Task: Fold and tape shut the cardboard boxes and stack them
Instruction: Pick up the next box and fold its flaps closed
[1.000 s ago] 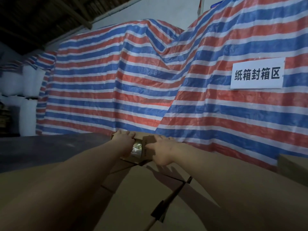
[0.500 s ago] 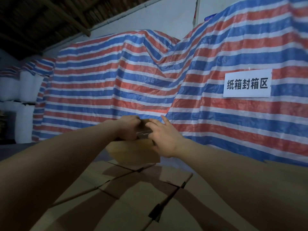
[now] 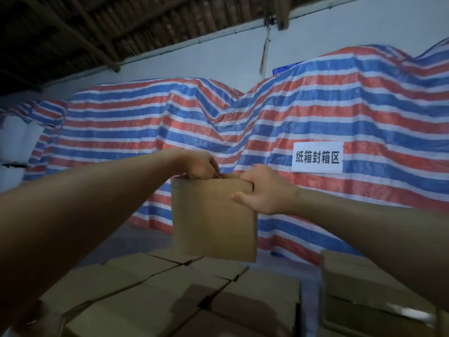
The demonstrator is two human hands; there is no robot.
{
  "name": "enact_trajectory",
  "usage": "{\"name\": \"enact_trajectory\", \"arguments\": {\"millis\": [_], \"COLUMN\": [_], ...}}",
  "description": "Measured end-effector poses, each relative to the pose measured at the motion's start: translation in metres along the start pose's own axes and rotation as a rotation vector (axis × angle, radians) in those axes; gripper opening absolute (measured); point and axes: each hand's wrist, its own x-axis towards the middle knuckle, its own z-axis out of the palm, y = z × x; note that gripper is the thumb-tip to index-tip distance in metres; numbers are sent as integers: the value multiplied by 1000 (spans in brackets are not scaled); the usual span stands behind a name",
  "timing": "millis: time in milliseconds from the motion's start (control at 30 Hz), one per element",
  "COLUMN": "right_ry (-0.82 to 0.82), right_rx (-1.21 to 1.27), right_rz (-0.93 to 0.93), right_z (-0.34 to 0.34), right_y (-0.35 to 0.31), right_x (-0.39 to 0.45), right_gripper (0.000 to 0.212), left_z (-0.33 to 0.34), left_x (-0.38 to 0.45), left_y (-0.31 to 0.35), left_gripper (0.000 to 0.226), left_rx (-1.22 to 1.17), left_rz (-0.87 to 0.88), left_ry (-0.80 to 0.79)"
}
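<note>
Both hands hold a small box (image 3: 213, 220) up in the air, above the boxes (image 3: 170, 295) lying below. The right hand (image 3: 264, 190) grips its top right corner, thumb on the near face. The left hand (image 3: 201, 166) curls over the top edge, fingers dipping inside. Both arms reach forward, nearly straight. Likely step: opening it out to fold. Next, the flaps need pressing flat for taping.

The box (image 3: 213, 218) held up in the middle is plain brown cardboard, as are the boxes (image 3: 170, 295) stacked below it. Behind the box hangs a tarp (image 3: 145, 122) striped red, blue and white, and to the right of the box a white sign (image 3: 317, 157) carries black characters. Above the tarp the wall (image 3: 218, 57) is pale white under a dark brown roof (image 3: 97, 25).
</note>
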Motion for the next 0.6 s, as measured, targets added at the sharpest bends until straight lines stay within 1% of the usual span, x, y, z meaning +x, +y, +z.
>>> {"name": "enact_trajectory", "arguments": {"millis": [67, 133, 233, 333, 433, 467, 500, 567, 600], "right_ry": [-2, -3, -12, -13, 27, 33, 40, 44, 31], "right_rx": [22, -19, -112, -144, -127, -108, -95, -80, -84], "right_rz": [11, -15, -68, -47, -49, -42, -22, 26, 53], "right_z": [-22, -46, -74, -103, -134, -141, -146, -151, -152], "right_y": [-8, -19, -29, -38, -55, -60, -65, -69, -71], "right_x": [-24, -53, -101, -155, -215, -235, -254, -290, -307], "right_gripper": [34, 34, 37, 34, 36, 36, 35, 37, 36], "left_z": [-7, -6, 4, 19, 38, 47, 56, 75, 84], "left_x": [-17, -38, -72, -109, -152, -164, -174, -191, -198], "left_y": [12, 24, 48, 82, 129, 145, 159, 182, 191], "left_gripper": [29, 34, 28, 21, 20, 21, 21, 25, 28], "left_rx": [16, -63, -328, -537, -772, -815, -839, -840, -848], "left_rz": [-44, -89, -72, -30, 52, 55, 27, -33, -55], "left_ry": [-51, -146, -222, -256, -439, -461, -447, -421, -441]}}
